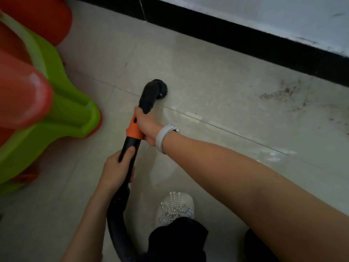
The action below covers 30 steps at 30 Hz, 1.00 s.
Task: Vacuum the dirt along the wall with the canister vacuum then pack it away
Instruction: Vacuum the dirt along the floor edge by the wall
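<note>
A black vacuum wand with an orange collar (pixel 134 127) points away from me over the pale tiled floor. Its round brush nozzle (pixel 157 89) sits on or just above the tiles, well short of the wall. My right hand (pixel 147 127) grips the wand at the orange collar. My left hand (pixel 117 169) grips the black tube lower down. The ribbed black hose (pixel 115 222) curves down past my leg. Brown dirt (pixel 283 92) lies scattered along the black skirting at the right, apart from the nozzle. The canister itself is out of view.
Green and orange plastic furniture (pixel 56 103) crowds the left side, close to the wand. A black skirting board (pixel 226 36) runs under the pale wall across the top. My white beaded shoe (pixel 175 207) stands on the tiles below the wand.
</note>
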Each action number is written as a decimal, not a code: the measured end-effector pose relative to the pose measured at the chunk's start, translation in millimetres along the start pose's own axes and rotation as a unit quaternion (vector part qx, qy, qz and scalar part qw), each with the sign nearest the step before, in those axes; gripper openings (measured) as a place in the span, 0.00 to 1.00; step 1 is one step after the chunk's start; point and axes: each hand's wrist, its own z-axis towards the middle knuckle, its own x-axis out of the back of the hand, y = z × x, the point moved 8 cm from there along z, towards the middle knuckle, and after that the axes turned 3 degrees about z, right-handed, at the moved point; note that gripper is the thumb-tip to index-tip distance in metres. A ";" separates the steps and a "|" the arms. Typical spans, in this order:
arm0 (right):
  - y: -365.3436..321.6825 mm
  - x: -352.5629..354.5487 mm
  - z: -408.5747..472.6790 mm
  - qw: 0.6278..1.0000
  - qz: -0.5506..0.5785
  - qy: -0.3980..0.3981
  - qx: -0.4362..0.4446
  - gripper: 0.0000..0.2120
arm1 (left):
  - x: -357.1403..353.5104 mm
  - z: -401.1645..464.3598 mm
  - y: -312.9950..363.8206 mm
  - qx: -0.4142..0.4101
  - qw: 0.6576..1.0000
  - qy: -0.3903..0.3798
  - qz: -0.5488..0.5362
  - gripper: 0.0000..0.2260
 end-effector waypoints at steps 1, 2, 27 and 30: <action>3.2 -5.4 -0.7 1.000 -0.014 -0.007 -0.001 0.19 | 2.4 -2.3 -7.0 0.008 1.000 0.001 -0.012 0.16; 6.1 -8.1 -1.9 1.000 -0.019 -0.013 -0.003 0.16 | 3.2 -4.4 -13.5 0.019 1.000 0.001 -0.024 0.16; 19.7 58.7 -44.6 0.994 0.053 0.089 0.043 0.13 | -31.4 -24.2 4.9 -0.028 0.994 -0.105 0.001 0.16; 23.7 55.7 -43.6 0.997 0.044 0.066 0.015 0.11 | -37.1 -21.5 9.5 -0.013 0.992 -0.124 -0.021 0.17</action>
